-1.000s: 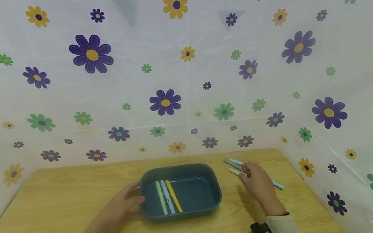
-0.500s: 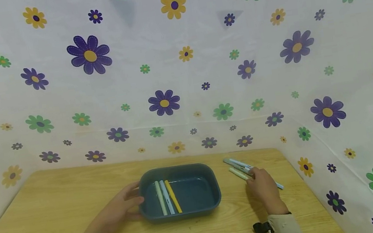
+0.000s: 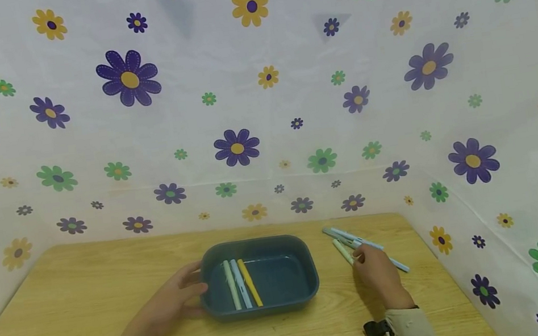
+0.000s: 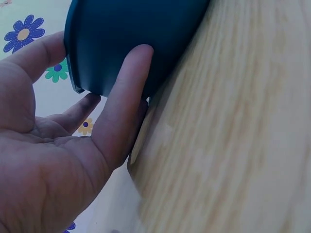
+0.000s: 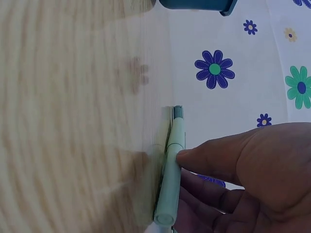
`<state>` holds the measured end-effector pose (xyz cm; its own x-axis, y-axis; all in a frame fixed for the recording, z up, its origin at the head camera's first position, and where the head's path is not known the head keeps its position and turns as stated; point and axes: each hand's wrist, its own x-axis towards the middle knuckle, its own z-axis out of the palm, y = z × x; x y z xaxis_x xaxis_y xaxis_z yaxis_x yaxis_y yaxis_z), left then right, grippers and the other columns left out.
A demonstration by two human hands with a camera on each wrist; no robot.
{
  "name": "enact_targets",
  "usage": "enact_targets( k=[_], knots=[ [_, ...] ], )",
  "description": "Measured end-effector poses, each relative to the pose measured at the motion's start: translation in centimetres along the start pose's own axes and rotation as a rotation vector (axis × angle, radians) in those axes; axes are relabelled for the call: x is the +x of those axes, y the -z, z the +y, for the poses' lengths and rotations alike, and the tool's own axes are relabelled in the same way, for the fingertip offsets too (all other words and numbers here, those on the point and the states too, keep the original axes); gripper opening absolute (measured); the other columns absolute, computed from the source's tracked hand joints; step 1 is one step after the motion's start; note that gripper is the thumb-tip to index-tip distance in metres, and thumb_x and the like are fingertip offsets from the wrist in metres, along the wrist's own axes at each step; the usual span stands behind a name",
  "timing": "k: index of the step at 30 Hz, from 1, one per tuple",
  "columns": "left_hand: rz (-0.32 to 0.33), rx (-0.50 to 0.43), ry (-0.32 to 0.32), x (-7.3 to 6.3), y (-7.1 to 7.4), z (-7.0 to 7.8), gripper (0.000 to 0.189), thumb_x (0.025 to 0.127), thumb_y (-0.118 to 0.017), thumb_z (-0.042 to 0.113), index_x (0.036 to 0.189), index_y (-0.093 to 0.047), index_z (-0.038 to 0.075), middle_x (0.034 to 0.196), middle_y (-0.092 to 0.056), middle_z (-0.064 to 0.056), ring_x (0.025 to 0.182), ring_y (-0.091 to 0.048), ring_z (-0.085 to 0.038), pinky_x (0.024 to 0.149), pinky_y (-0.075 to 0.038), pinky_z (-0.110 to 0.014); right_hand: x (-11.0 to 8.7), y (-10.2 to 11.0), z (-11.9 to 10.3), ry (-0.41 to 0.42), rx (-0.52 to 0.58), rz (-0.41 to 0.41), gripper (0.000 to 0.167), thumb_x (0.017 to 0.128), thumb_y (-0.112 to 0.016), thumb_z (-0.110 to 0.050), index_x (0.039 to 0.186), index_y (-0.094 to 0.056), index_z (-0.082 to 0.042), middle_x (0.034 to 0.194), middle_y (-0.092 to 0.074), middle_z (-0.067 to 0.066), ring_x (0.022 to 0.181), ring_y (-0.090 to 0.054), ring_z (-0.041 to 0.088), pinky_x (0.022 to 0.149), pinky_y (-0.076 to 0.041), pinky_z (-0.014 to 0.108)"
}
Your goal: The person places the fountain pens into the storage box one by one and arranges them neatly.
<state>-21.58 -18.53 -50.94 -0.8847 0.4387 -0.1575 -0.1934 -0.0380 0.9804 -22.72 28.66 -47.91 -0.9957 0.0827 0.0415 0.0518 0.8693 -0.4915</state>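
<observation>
The right hand (image 3: pixel 375 268) pinches a mint-green pen (image 5: pixel 171 184) low over or on the desk (image 3: pixel 108 271), right of the tray (image 3: pixel 285 280); since that grip has its barrel close among neighbours, the pen could twist or send loose pens (image 3: pixel 351 236) rolling. The left hand (image 3: pixel 176 299) rests with spread, straight fingers against the tray's end, where too hard a push might slide it. One tray contains one pale green pen (image 3: pixel 232 285), one light blue pen (image 3: pixel 241 284) and one yellow pen (image 3: pixel 250 282); outside are the pinched one and at least two others, partly hidden.
</observation>
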Motion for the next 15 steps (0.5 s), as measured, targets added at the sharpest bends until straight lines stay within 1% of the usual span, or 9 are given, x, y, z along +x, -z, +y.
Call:
enact_targets(
  k=[6,10,15],
  knots=[
    [0.003,-0.001,0.008,0.0,0.0,0.0,0.072,0.102,-0.066,0.023,0.163,-0.028,0.015,0.164,-0.026,-0.027,0.134,-0.052,-0.046,0.097,-0.059,-0.054,-0.3,-0.2,-0.7,0.0,0.041,-0.038,0.023,0.097,-0.063,-0.009,0.117,-0.07,0.0,0.103,-0.072,0.014,0.088,-0.068,0.029,0.073,-0.059,0.049],
    [0.008,-0.015,0.009,0.1,0.0,-0.1,0.073,0.102,-0.066,0.022,0.163,-0.027,0.015,0.164,-0.025,-0.028,0.134,-0.053,-0.046,0.097,-0.059,-0.055,-0.5,-0.1,-1.2,0.009,0.075,-0.051,0.022,0.096,-0.064,-0.008,0.116,-0.07,0.0,0.102,-0.072,0.012,0.087,-0.068,0.027,0.073,-0.059,0.047],
    [0.011,-0.01,0.006,0.2,0.0,-0.1,0.073,0.102,-0.066,0.022,0.163,-0.027,0.014,0.164,-0.026,-0.028,0.134,-0.052,-0.046,0.097,-0.059,-0.055,-0.9,-0.1,-1.8,0.031,0.066,-0.066,0.021,0.096,-0.065,-0.008,0.116,-0.069,-0.001,0.103,-0.072,0.011,0.088,-0.068,0.026,0.073,-0.059,0.047]
  ],
)
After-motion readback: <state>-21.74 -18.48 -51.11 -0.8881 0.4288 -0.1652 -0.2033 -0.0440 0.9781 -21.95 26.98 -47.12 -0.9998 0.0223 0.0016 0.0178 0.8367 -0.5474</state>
